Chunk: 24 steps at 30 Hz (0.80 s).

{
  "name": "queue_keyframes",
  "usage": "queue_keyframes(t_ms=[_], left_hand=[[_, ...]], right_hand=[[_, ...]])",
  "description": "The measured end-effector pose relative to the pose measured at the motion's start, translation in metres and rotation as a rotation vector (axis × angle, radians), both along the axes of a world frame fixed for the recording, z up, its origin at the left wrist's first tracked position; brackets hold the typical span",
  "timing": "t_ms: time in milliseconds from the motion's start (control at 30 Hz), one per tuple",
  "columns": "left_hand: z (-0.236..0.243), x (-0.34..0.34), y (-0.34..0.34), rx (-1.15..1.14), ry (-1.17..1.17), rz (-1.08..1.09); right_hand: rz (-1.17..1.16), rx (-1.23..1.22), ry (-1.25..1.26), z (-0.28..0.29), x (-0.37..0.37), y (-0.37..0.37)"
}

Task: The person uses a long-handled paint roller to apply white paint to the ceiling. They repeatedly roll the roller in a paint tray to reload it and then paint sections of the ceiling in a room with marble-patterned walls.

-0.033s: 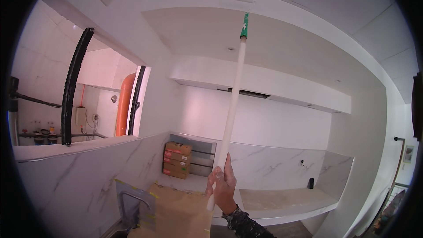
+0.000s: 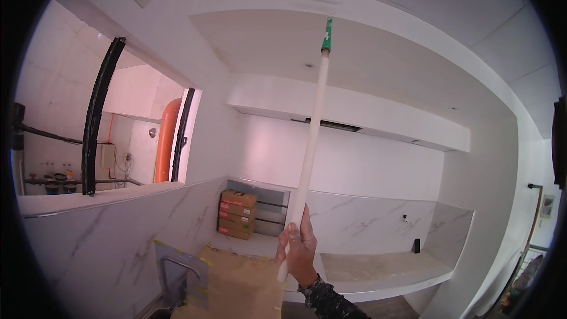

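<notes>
Nothing has visibly moved since the earlier frame: the right hand (image 2: 300, 249) sits at the same spot low on the long white pole (image 2: 309, 153), and the pole's green tip (image 2: 326, 35) is just as high, close under the ceiling (image 2: 266, 41). That sameness reads as a steady hold with the tip kept at one patch of ceiling.

The fingers (image 2: 289, 242) are clenched around the pole near its lower end, with only a short stub showing below the grip. The left hand is not in view.

The pole leans slightly right as it rises, crossing in front of the white overhead soffit (image 2: 348, 112) on the far wall. Open air lies on both sides of the shaft. Tighter edges sit lower down: a marble-clad counter (image 2: 378, 272) to the right, a paper-covered sink with taped edges (image 2: 236, 283) just left of the hand, and stacked cardboard boxes (image 2: 236, 214) farther back. An orange pipe (image 2: 166, 142) stands well off to the left.
</notes>
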State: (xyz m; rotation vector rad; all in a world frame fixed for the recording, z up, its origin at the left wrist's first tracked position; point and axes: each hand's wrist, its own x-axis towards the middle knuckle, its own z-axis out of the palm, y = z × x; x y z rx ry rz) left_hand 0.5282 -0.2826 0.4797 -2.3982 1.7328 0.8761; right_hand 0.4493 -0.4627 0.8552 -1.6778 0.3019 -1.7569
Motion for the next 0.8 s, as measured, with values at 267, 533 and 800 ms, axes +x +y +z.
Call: queue_keyframes(t_ms=[267, 533, 800], left_hand=[[0.013, -0.001, 0.008, -0.083, -0.031, 0.016], [0.0, -0.001, -0.008, -0.051, -0.034, 0.018], [-0.031, -0.006, -0.005, -0.153, -0.083, 0.029]], right_hand=[[0.013, 0.009, -0.004, 0.013, 0.001, -0.003], [-0.016, -0.052, 0.028, 0.128, -0.005, -0.023], [-0.019, -0.044, 0.053, 0.129, -0.014, -0.033]])
